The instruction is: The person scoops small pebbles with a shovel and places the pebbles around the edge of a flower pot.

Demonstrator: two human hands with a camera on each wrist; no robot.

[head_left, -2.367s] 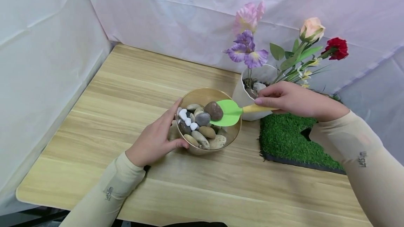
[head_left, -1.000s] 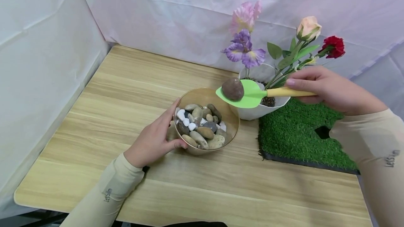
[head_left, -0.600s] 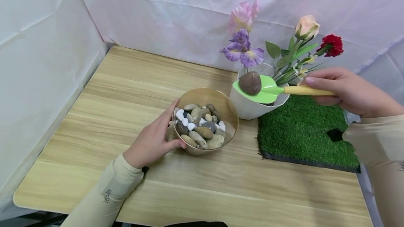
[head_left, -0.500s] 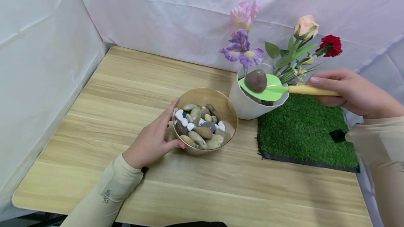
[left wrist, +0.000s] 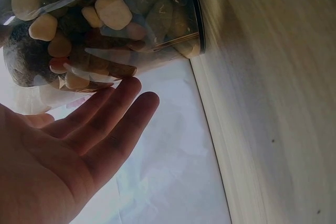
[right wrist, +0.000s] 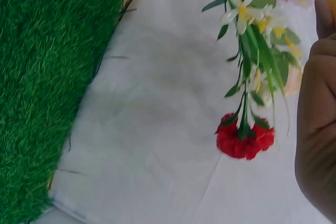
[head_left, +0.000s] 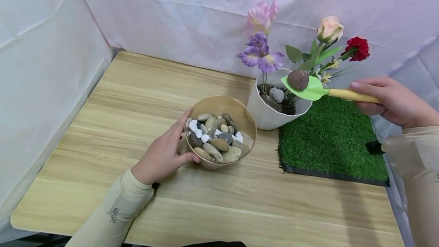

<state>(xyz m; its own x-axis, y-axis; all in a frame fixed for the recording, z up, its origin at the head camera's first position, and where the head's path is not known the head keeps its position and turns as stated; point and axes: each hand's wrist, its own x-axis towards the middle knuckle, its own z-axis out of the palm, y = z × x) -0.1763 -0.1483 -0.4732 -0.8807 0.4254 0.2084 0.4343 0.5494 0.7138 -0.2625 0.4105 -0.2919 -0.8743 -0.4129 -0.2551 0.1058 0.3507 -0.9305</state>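
My right hand [head_left: 389,100] grips the yellow handle of a small green garden trowel [head_left: 317,89], with a brown stone [head_left: 298,79] lying on its blade. The blade is over the right side of a white flowerpot [head_left: 265,113], which holds artificial flowers, dark soil and a few stones, including a grey stone [head_left: 276,95]. My left hand [head_left: 161,153] rests against the side of an amber see-through bowl [head_left: 252,140] of pebbles, thumb at the near side. In the left wrist view, the fingers [left wrist: 123,124] are nearly straight against its wall. The right wrist view shows only part of the right hand.
A green artificial-grass mat [head_left: 329,148] lies to the right of the pot. Flower stems, among them a red carnation [head_left: 358,48] and a purple iris [head_left: 260,54], rise close behind the trowel. White cloth [head_left: 178,22] hangs behind the wooden table [head_left: 103,125].
The trowel has lifted the brown stone out of the bowl and carried it right, over the flowerpot. The left hand has stayed at the bowl.
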